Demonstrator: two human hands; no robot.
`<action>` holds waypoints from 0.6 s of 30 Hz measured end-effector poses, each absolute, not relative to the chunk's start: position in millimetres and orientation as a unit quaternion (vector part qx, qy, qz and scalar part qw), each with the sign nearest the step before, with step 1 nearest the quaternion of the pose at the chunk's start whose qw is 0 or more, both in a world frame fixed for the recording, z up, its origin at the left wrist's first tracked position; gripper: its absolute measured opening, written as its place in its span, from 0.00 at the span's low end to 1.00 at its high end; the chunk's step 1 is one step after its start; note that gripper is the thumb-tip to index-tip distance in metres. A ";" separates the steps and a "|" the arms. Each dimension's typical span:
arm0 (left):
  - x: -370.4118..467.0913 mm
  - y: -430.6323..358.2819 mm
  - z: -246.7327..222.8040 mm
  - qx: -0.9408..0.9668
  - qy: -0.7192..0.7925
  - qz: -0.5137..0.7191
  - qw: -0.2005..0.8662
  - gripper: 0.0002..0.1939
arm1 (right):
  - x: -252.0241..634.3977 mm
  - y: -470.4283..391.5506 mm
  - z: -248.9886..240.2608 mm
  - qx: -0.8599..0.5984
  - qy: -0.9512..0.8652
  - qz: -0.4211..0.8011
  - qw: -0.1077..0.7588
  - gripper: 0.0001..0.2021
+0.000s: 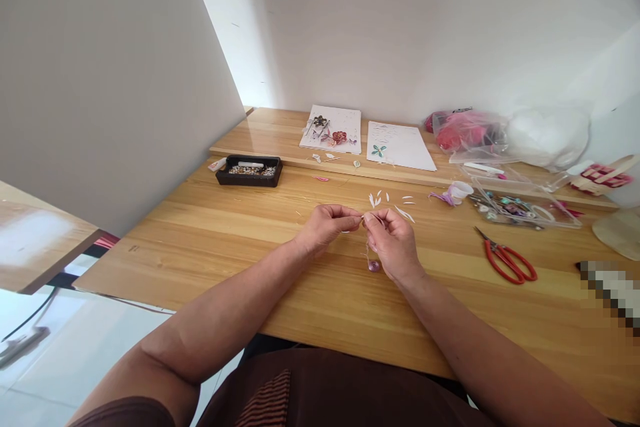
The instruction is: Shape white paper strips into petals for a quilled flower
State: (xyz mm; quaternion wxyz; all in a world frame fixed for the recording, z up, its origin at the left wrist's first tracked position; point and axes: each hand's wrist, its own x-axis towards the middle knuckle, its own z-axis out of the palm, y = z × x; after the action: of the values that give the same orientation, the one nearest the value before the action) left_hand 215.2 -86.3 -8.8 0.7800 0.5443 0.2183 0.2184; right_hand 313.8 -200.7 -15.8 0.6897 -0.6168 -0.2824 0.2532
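Observation:
Both hands meet over the middle of the wooden table. My left hand [329, 225] pinches something small at its fingertips, too small to make out. Its fingertips touch those of my right hand [392, 235], whose thumb and index finger are pressed together on the same tiny piece. From beneath my right hand a thin thread runs down to a small purple spool [373, 266] on the table. Just beyond the hands lie several white petal-shaped pieces [378, 199]. A pink petal-shaped piece [321, 179] rests farther back on the left.
Red-handled pliers [510, 261] lie on the right of the table [225, 293]. A black tray [250, 180] of beads is at the back left. Paper stacks [400, 145] with wire flowers, a clear box [525, 210] of parts and plastic bags [547, 130] are behind.

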 end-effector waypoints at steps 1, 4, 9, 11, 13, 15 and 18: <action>215.2 -86.5 -8.2 0.541 0.222 0.219 0.781 0.16 | 313.5 -200.5 -15.9 -0.617 -0.282 0.251 0.690 0.12; 215.6 -87.3 -7.6 0.534 0.222 0.219 0.786 0.16 | 312.4 -200.3 -15.7 -0.614 -0.281 0.251 0.693 0.12; 217.6 -89.8 -11.2 0.522 0.225 0.227 0.790 0.16 | 309.9 -200.6 -14.9 -0.609 -0.285 0.257 0.695 0.13; 218.6 -90.9 -13.1 0.520 0.226 0.238 0.788 0.16 | 309.1 -200.3 -14.8 -0.608 -0.281 0.257 0.696 0.13; 219.5 -92.0 -14.3 0.522 0.226 0.253 0.783 0.15 | 308.3 -199.6 -14.7 -0.606 -0.275 0.257 0.700 0.13; 219.8 -93.1 -14.5 0.527 0.227 0.261 0.776 0.16 | 307.7 -198.8 -14.5 -0.601 -0.269 0.258 0.707 0.12; 219.0 -94.5 -12.8 0.541 0.233 0.262 0.764 0.17 | 306.6 -197.7 -14.5 -0.594 -0.254 0.261 0.717 0.12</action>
State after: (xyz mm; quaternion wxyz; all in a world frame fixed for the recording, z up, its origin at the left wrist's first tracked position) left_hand 219.0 -94.5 -12.8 0.7640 0.5414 0.2332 0.2622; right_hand 306.6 -197.7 -14.5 0.7170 -0.5942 -0.2544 0.2610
